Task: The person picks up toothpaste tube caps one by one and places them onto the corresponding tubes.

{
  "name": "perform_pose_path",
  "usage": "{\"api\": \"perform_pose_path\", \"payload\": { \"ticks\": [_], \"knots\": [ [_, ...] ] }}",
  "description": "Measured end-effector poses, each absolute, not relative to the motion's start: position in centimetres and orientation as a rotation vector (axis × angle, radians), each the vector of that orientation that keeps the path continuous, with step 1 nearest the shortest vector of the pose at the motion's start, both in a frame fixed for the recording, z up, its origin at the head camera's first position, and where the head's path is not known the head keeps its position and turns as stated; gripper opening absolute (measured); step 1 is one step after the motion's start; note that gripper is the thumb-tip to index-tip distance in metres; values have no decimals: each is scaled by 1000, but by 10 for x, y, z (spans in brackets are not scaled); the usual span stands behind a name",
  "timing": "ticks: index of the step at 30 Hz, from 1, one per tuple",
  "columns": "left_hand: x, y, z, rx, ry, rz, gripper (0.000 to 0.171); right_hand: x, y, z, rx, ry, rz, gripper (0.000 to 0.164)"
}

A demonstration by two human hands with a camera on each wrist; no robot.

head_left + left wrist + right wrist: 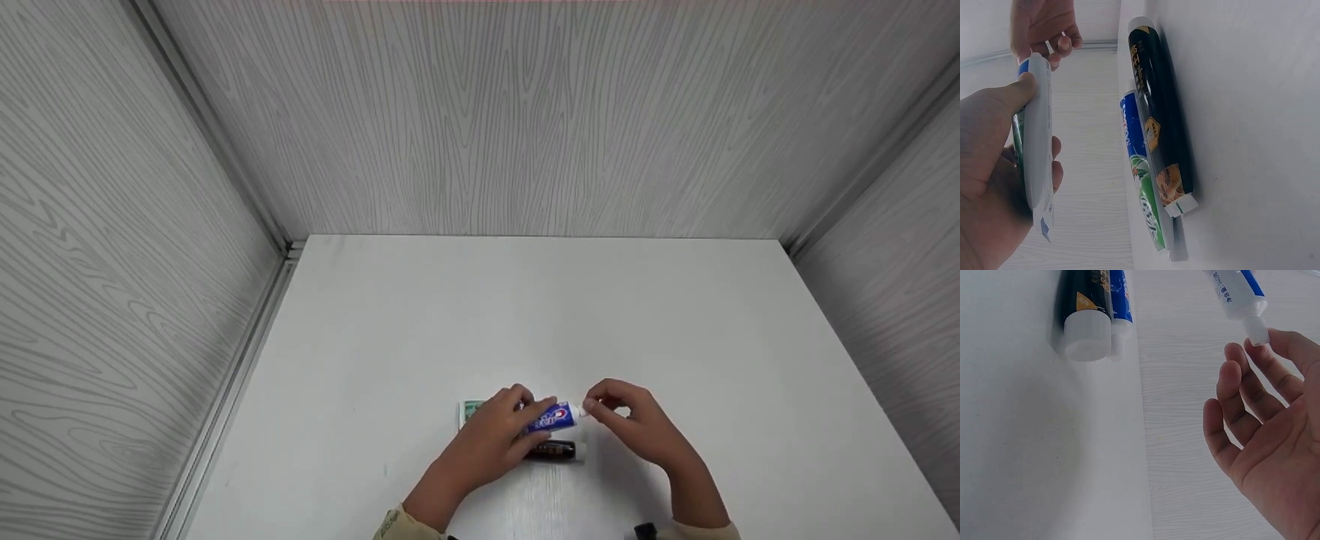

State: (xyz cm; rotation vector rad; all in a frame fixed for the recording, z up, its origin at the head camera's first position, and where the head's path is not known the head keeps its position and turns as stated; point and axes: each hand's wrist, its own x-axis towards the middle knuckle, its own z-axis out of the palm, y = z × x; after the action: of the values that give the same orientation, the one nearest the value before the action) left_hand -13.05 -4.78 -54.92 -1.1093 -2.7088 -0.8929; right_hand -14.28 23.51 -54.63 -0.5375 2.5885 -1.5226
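My left hand (495, 431) grips a blue-and-white toothpaste tube (555, 417) round its body, thumb along one side and fingers behind. The tube is lifted off the table, its capped end toward my right hand (641, 427). Thumb and forefinger of that hand pinch the small white cap (1256, 331), while the other fingers stay loosely bent. Beneath the held tube, a black toothpaste tube (1157, 107) with a white cap lies on the table. Right alongside it lies a blue-and-green toothpaste tube (1143, 169); in the head view my left hand covers much of both.
The white table (450, 315) is bounded by a wood-grain back panel (480, 120) and wood-grain side panels, one on the left (97, 300) and one on the right (892, 247). A metal rail runs along the table's left edge.
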Motion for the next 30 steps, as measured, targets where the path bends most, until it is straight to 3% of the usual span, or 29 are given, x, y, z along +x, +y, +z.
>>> {"api": "perform_pose_path", "payload": {
  "ticks": [9,17,24,30],
  "knots": [
    [-129,-49,-547,-1121,-2673,-896,49,-143,236,-546,-512,2560,-1523,26],
    [-130,-49,-544,-1091,-2706,-923,49,-139,236,-544,-565,2612,-1607,11],
    [-129,-50,-545,-1096,-2695,-926,49,-137,235,-542,-785,2653,-1620,31],
    [-129,-50,-546,-1095,-2703,-932,49,-137,235,-541,-841,2613,-1653,26]
  ]
}}
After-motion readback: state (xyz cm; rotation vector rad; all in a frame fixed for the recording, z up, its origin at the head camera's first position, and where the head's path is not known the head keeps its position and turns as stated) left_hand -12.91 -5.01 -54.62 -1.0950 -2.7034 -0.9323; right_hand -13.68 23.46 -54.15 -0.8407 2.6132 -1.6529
